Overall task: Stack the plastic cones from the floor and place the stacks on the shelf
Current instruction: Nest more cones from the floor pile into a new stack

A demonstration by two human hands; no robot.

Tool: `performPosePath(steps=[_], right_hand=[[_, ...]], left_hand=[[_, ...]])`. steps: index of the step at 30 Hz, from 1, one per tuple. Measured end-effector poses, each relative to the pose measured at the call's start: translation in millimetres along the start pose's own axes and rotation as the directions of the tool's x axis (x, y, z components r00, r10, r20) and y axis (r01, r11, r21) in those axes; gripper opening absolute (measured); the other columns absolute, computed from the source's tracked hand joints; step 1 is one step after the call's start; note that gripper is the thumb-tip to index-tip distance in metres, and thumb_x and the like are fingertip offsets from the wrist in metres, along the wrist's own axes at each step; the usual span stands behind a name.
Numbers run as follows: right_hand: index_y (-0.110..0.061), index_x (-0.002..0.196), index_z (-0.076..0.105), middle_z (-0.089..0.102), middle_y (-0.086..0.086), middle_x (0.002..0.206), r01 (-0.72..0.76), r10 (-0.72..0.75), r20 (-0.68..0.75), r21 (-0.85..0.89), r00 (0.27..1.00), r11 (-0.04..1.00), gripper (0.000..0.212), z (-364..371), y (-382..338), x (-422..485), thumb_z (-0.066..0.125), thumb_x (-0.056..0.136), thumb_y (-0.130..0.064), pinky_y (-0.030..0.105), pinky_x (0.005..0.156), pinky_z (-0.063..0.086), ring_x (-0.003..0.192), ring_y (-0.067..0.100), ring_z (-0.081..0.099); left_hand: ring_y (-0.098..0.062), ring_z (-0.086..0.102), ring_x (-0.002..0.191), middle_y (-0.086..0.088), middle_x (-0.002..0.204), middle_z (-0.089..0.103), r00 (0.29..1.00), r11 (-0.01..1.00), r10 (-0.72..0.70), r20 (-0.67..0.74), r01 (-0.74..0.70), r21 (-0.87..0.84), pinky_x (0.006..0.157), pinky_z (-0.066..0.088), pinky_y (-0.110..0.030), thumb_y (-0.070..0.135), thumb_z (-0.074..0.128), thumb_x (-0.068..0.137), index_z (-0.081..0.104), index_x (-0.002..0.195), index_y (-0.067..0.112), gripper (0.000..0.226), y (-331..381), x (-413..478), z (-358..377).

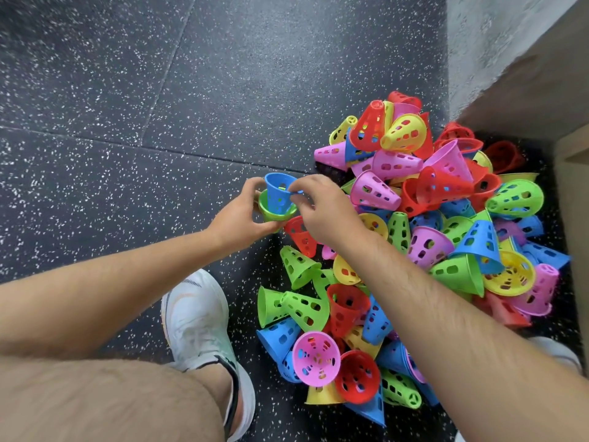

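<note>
A big heap of perforated plastic cones in red, pink, yellow, green and blue lies on the dark speckled floor at the right. My left hand grips a green cone held mouth up, just left of the heap. A blue cone sits partly inside that green one, and my right hand pinches the blue cone's rim from the right. A wooden shelf unit stands at the upper right, behind the heap.
My white shoe and bare knee are at the lower left, close to the heap's edge. A second shoe shows at the right under my forearm. A grey wall rises at the top right. Open rubber floor spreads to the left.
</note>
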State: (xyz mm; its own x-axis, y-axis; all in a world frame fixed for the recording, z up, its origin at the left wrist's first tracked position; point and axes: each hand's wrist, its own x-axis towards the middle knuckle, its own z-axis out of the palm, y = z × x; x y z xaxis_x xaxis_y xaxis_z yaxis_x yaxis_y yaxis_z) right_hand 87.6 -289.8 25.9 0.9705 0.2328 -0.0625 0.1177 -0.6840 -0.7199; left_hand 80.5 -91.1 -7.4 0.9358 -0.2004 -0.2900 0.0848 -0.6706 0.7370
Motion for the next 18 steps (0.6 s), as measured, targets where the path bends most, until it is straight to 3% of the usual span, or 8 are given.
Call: performPosePath(steps=[2,5,9,13,18], right_hand=[[-0.022,0.107,0.069,0.062,0.000,0.116,-0.002,0.002,0.039,0.007,0.999,1.000,0.016,1.8,0.1,-2.5,0.062,0.095,-0.016,0.038,0.097,0.046,0.111,0.019,0.057],[-0.026,0.115,0.064,0.062,-0.006,0.122,-0.034,0.035,0.126,-0.012,0.991,0.999,0.021,0.4,-1.9,-7.9,0.061,0.094,-0.021,0.031,0.102,0.043,0.115,0.012,0.056],[-0.026,0.126,0.059,0.063,-0.006,0.123,-0.108,0.116,0.183,-0.050,0.976,0.993,0.032,-2.4,-2.5,-16.4,0.059,0.094,-0.023,0.032,0.100,0.046,0.111,0.012,0.058],[-0.025,0.136,0.050,0.060,-0.003,0.136,-0.147,0.169,0.261,-0.102,0.950,0.984,0.041,-5.6,0.9,-24.5,0.056,0.096,-0.023,0.029,0.101,0.043,0.121,0.016,0.056],[-0.019,0.138,0.050,0.059,0.002,0.136,-0.154,0.189,0.180,-0.194,0.965,0.969,0.043,-3.2,6.5,-31.0,0.056,0.096,-0.019,0.039,0.108,0.042,0.129,0.020,0.050]], left_hand=[[-0.003,0.065,0.098,0.009,0.123,0.064,1.000,1.000,0.011,0.010,-0.011,-0.006,0.083,0.048,-0.019,0.030,0.087,0.083,0.031,0.149,0.026,0.087,-0.5,0.0,0.6],[-0.009,0.067,0.097,0.007,0.127,0.059,1.000,1.000,0.007,0.018,-0.007,-0.027,0.096,0.053,-0.032,0.024,0.087,0.082,0.026,0.155,0.029,0.095,-4.5,0.7,2.3],[-0.014,0.068,0.109,0.005,0.134,0.059,0.997,0.998,0.019,0.069,-0.015,-0.066,0.102,0.053,-0.036,0.036,0.093,0.075,0.037,0.152,0.027,0.095,-6.8,1.5,3.6],[-0.005,0.062,0.116,0.009,0.133,0.063,0.997,0.998,0.032,0.074,-0.028,-0.050,0.100,0.050,-0.024,0.043,0.092,0.073,0.049,0.144,0.020,0.087,-3.1,0.1,5.7],[-0.004,0.064,0.109,0.013,0.124,0.065,0.998,0.998,-0.032,0.059,0.036,-0.060,0.084,0.044,-0.007,0.042,0.090,0.077,0.050,0.141,0.025,0.077,-4.5,3.6,4.4]])
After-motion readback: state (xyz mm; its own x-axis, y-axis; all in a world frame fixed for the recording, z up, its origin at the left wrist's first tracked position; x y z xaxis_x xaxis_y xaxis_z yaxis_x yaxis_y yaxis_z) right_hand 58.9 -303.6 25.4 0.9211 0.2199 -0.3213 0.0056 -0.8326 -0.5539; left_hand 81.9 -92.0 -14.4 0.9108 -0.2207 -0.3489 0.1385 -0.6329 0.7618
